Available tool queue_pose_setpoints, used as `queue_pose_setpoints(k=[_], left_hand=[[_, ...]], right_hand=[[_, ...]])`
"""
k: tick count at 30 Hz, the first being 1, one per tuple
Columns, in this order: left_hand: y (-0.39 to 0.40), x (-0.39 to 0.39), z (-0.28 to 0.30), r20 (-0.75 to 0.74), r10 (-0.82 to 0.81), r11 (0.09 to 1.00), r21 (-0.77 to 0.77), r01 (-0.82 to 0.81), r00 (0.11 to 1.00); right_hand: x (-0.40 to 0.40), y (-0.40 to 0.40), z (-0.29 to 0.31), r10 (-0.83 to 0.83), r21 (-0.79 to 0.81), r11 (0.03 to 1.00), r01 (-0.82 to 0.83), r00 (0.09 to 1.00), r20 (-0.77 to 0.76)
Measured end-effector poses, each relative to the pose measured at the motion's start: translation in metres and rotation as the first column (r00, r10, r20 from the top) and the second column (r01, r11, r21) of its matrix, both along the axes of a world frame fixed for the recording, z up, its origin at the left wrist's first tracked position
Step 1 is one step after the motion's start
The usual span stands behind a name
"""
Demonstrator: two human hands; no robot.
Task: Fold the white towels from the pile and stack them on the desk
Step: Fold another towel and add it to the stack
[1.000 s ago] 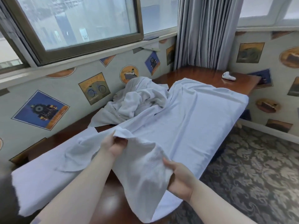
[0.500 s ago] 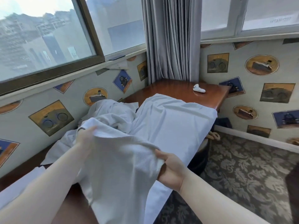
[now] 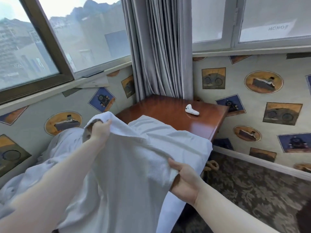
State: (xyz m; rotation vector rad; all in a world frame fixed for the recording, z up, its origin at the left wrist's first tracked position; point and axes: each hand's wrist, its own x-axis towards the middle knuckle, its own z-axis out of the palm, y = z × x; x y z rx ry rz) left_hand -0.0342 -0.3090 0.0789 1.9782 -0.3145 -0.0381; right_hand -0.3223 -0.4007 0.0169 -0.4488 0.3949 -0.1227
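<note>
Towel (image 3: pixel 127 174) higher now, pile (image 3: pixel 67 145) mostly hidden

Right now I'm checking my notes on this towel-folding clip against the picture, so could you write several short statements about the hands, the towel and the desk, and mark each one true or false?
1. Both hands hold the white towel. True: the left hand and the right hand each grip an edge.
2. The towel lies flat, folded on the desk. False: it hangs lifted between the hands.
3. A small white device lies on the desk. True.
4. The curtain covers both windows. False: it hangs bunched in the corner.
</note>
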Motion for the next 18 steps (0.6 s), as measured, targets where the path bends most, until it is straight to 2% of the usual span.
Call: queue_pose_setpoints(k=[3,7,11,14,15,18], left_hand=[[-0.056,0.008,-0.002,0.115,-0.082,0.982,0.177,0.061,0.990],[-0.122,0.023,-0.004,0.244,-0.221,0.877,0.474,0.082,0.944],[-0.175,0.028,-0.006,0.398,-0.299,0.631,0.764,-0.133,0.867],[-0.213,0.033,-0.007,0.532,-0.446,0.472,0.823,-0.316,0.720],[-0.224,0.036,-0.007,0.535,-0.517,0.404,0.840,-0.361,0.668],[-0.249,0.052,-0.009,0.399,-0.657,0.219,0.913,-0.344,0.640]], right_hand=[[-0.004,-0.049,-0.002,0.006,-0.006,1.000,-0.006,1.000,-0.025],[-0.004,-0.121,-0.011,0.007,-0.035,0.999,-0.009,0.998,-0.064],[-0.007,-0.178,-0.024,0.080,-0.073,0.993,-0.089,0.990,-0.118],[-0.002,-0.214,-0.034,0.122,-0.100,0.985,-0.140,0.979,-0.166],[0.002,-0.225,-0.036,0.128,-0.105,0.983,-0.149,0.975,-0.184],[0.011,-0.251,-0.042,0.163,-0.081,0.979,-0.185,0.961,-0.225]])
